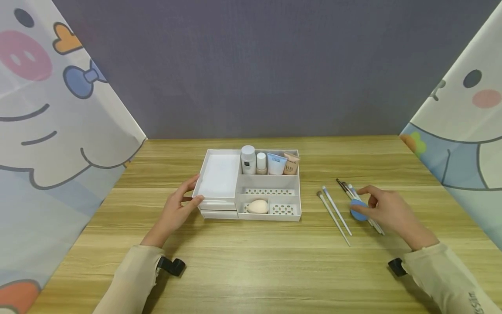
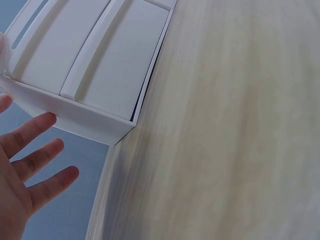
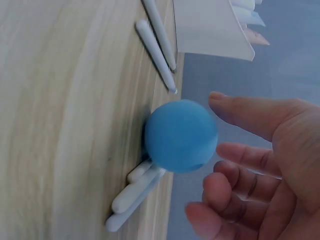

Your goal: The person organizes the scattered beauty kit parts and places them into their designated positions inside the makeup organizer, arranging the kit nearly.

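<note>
A white organizer box (image 1: pixel 219 172) with drawers stands on the table. My left hand (image 1: pixel 177 205) touches its left front corner, thumb at the top edge; in the left wrist view the other fingers (image 2: pixel 50 155) are spread and fairly straight beside the drawers (image 2: pixel 120 55). A round blue makeup sponge (image 3: pixel 181 136) lies by several makeup brushes (image 3: pixel 131 197). My right hand (image 1: pixel 386 209) is around the sponge's near side, with thumb and forefinger apart in the right wrist view. Whether a fingertip touches it is hard to tell.
The organizer's back compartments hold a white bottle (image 1: pixel 248 160), a smaller bottle (image 1: pixel 261 163), a blue tube (image 1: pixel 276 164) and a beige tube (image 1: pixel 291 165). A cream sponge (image 1: pixel 258 206) sits in a front compartment. Two brushes (image 1: pixel 334 218) lie between organizer and blue sponge.
</note>
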A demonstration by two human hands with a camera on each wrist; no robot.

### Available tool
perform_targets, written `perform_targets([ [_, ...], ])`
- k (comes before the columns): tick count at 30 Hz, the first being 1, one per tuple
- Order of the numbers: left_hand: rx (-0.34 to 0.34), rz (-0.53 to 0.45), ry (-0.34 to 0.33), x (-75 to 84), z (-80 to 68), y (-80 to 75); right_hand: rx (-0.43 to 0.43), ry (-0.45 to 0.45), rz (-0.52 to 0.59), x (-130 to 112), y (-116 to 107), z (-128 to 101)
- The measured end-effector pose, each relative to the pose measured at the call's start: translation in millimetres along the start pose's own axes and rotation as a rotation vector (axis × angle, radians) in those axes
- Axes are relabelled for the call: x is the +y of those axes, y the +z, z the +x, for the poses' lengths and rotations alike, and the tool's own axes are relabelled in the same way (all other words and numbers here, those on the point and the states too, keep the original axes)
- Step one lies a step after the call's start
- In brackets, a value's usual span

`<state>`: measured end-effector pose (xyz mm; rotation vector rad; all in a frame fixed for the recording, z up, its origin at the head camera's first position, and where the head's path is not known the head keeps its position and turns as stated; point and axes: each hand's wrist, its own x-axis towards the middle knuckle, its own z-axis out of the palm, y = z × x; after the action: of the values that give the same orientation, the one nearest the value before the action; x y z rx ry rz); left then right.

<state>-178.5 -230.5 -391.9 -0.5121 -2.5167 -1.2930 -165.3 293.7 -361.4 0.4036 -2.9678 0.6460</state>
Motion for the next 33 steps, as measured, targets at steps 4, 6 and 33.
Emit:
perform_targets([
  [4, 0.002, -0.006, 0.005, 0.3, -0.2, -0.2, -0.047, 0.039, -0.004, 5.2, 1.3, 0.5],
  [6, 0.005, -0.011, 0.007, 0.2, -0.2, -0.1, -0.078, 0.057, 0.005, 7.4, 1.9, 0.1],
  [33, 0.008, -0.003, 0.009, -2.2, -0.4, 0.6, -0.200, 0.129, 0.165, 6.7, 8.2, 2.3],
])
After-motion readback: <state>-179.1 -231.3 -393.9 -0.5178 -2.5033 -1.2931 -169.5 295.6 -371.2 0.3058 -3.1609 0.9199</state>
